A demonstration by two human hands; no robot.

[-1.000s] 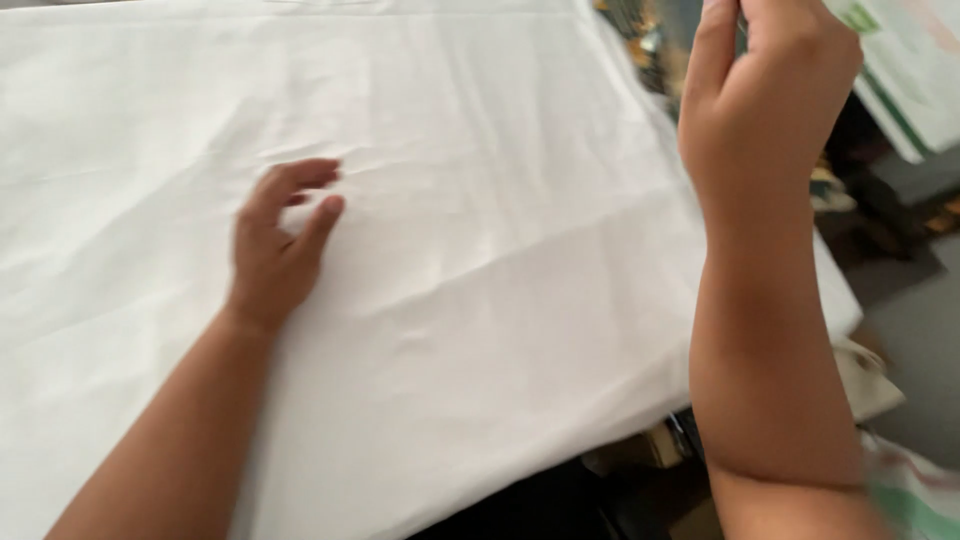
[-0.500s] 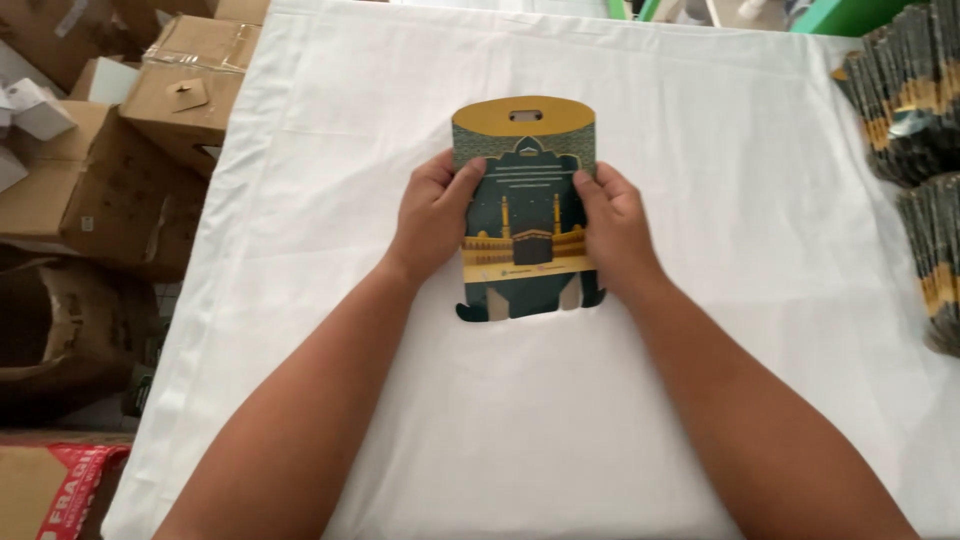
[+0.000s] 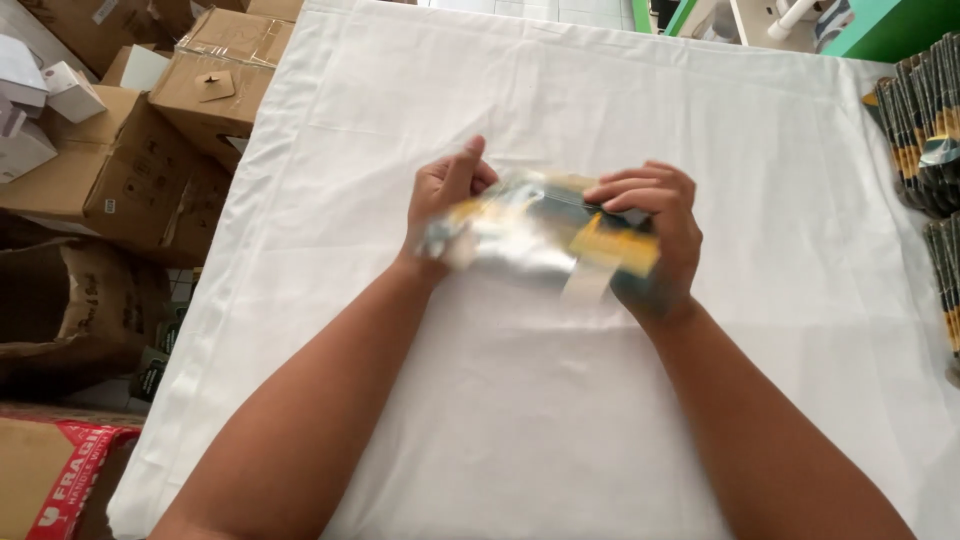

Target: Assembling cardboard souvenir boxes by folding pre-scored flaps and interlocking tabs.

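Observation:
Both of my hands hold one flat packet (image 3: 545, 235), dark green and yellow under a shiny clear wrap, above the middle of a table covered with a white cloth (image 3: 560, 110). My left hand (image 3: 448, 195) grips its left end, thumb up. My right hand (image 3: 650, 235) grips its right end, fingers curled over the top. The packet lies sideways and is blurred by motion.
Stacks of similar dark packets (image 3: 925, 130) stand along the table's right edge. Brown cardboard boxes (image 3: 150, 150) and small white boxes (image 3: 45, 95) crowd the floor to the left. A red-printed carton (image 3: 60, 475) sits at the lower left.
The packet lay upright and flat on the cloth under both hands; now it is turned sideways and lifted between them. A second ago the cloth was bare under my left hand.

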